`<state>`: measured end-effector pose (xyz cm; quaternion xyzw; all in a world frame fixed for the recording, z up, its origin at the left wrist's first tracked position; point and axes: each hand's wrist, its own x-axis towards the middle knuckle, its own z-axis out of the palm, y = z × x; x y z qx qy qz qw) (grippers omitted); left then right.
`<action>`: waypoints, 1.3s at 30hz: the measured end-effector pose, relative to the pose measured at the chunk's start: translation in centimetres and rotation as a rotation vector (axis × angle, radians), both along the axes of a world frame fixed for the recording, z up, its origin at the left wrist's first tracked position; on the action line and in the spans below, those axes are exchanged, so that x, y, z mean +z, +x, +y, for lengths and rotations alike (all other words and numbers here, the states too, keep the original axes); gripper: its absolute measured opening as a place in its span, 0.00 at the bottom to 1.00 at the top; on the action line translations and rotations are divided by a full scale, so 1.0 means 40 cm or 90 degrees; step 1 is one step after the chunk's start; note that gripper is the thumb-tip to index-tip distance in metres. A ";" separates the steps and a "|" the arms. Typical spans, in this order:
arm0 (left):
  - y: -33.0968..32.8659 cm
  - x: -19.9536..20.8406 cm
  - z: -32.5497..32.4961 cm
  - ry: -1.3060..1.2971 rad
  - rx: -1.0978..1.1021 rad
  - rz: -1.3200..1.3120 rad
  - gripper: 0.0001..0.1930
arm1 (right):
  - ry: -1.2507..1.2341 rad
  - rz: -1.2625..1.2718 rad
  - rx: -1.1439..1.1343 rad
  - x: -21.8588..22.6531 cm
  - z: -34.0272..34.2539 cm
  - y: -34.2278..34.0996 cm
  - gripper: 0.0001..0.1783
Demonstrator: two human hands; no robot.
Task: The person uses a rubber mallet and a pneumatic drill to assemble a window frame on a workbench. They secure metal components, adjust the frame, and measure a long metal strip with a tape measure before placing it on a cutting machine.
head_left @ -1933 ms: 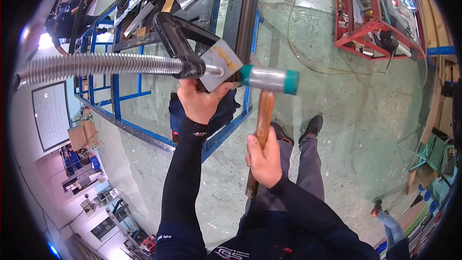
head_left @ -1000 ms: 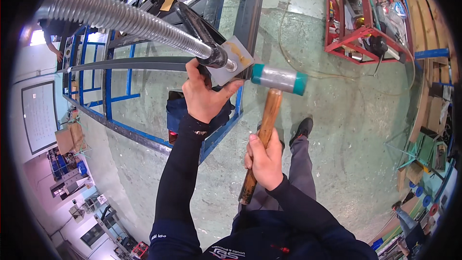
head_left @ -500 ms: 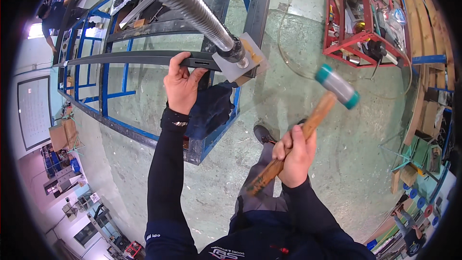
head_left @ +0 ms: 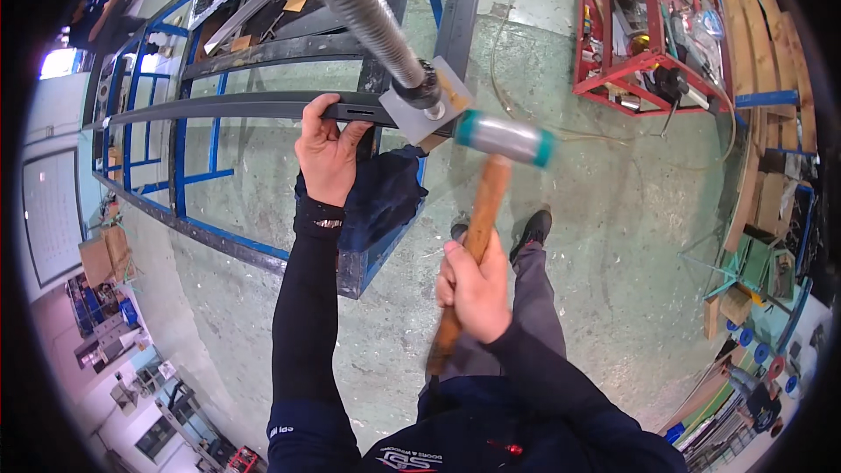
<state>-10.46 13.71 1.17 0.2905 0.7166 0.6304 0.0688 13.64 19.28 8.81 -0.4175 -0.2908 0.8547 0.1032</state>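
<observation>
My left hand [head_left: 326,158] is closed on the end of a long dark metal profile [head_left: 236,106], thumb and fingers pinching it near a narrow slot. In my right hand [head_left: 477,285] is a mallet [head_left: 505,137] with a wooden handle, a silver head and teal faces. The left face of its head is close beside the profile's end; I cannot tell if they touch. A square grey plate [head_left: 405,114] lies over the profile end, just right of my left hand. Above it slants a ribbed metal column [head_left: 359,17]. Dark cloth [head_left: 385,197] hangs below the profile.
A blue-and-black metal frame bench [head_left: 223,232] supports the work on the left, with scrap pieces on its shelf. To the far right stands a red cart [head_left: 644,70] full of tools. A thin hose [head_left: 504,79] runs over the floor. Another person [head_left: 760,403] is at lower right.
The mallet has swung left, bringing its head up to the plate and profile end. My right hand moved left with it. My left hand keeps its hold on the profile.
</observation>
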 end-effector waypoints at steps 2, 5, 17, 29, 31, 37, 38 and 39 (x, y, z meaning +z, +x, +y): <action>0.011 0.031 0.004 0.008 -0.005 -0.025 0.24 | 0.047 -0.021 0.012 -0.013 0.037 0.044 0.10; 0.067 0.080 0.005 -0.204 0.038 0.069 0.39 | 0.130 -0.112 -0.118 -0.070 0.125 0.131 0.10; 0.209 0.058 0.107 -0.199 0.154 0.031 0.36 | 0.588 -0.554 0.013 -0.034 0.505 0.547 0.15; 0.190 0.081 0.098 -0.280 0.133 -0.015 0.38 | 1.004 -0.752 0.240 -0.118 1.558 0.319 0.13; 0.196 0.097 0.089 -0.244 0.112 -0.145 0.40 | 1.033 -0.803 0.290 -0.176 1.755 0.254 0.13; 0.167 0.241 0.165 -0.453 0.059 -0.117 0.40 | 1.303 -0.618 0.277 -0.362 1.961 0.257 0.33; 0.169 0.287 0.201 -0.572 0.084 0.053 0.37 | 1.304 -0.548 0.329 -0.381 1.910 0.248 0.36; 0.144 0.288 0.207 -0.533 0.074 0.032 0.36 | 1.269 -0.694 0.419 -0.516 1.959 0.347 0.40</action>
